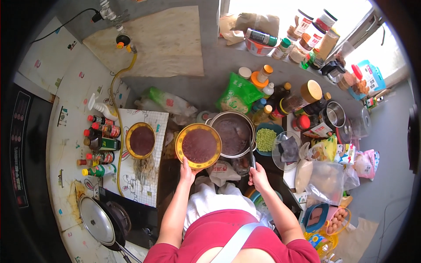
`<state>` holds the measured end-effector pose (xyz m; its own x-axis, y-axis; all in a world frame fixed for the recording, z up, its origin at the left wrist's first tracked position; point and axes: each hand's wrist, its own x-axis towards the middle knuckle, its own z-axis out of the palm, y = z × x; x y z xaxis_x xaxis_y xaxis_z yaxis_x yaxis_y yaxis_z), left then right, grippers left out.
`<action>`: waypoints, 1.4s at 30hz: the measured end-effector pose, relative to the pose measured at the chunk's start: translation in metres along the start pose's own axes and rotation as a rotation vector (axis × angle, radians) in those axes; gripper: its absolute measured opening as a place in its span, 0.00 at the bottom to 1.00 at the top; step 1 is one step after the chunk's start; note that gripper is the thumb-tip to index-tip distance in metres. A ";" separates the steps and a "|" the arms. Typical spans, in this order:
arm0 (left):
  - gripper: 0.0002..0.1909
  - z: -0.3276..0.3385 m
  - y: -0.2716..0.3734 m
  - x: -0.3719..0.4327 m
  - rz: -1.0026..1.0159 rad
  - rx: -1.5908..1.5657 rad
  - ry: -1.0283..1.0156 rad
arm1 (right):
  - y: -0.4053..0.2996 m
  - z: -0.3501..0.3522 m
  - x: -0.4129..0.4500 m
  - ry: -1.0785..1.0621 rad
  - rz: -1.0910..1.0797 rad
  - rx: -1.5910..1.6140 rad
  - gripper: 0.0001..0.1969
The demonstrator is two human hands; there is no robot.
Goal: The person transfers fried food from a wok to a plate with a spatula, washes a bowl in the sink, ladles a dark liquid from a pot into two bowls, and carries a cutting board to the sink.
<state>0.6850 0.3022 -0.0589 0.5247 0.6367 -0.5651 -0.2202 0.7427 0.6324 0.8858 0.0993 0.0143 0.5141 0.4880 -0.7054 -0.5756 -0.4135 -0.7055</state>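
Note:
My left hand (190, 171) holds a yellow-rimmed bowl (199, 143) by its near edge. Dark reddish-brown soup fills much of it. Beside its right rim stands a metal pot (253, 130) with more of the dark liquid inside. In my right hand (258, 177) is the black handle of a ladle (252, 159), which reaches over the pot's right rim; its head is down in the liquid. A second yellow-rimmed bowl (142, 140), also holding dark soup, sits on the patterned counter (144, 192) to the left.
Right of the pot are a blue container of green beans (266, 139) and a glass lid (283, 161) with a dark cloth. Bottles (102, 143) line the left wall behind a yellow gas hose (120, 171). A lidded wok (97, 220) rests on the stove (141, 218).

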 end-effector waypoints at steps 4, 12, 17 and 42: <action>0.28 -0.006 0.000 -0.007 -0.013 0.003 0.023 | 0.028 0.018 0.036 0.138 -0.017 -0.019 0.03; 0.28 -0.018 -0.004 -0.017 0.017 -0.040 0.065 | 0.022 0.038 0.059 -0.191 0.411 0.545 0.05; 0.28 -0.023 -0.004 -0.017 0.006 -0.022 0.079 | 0.029 0.007 0.056 -0.474 0.622 1.001 0.13; 0.29 0.016 -0.016 0.008 -0.053 0.039 -0.072 | -0.060 0.022 -0.110 -0.412 0.199 0.206 0.13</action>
<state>0.7054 0.2918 -0.0652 0.5931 0.5793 -0.5592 -0.1590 0.7651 0.6240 0.8499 0.0875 0.1358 0.1118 0.6950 -0.7103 -0.7722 -0.3891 -0.5023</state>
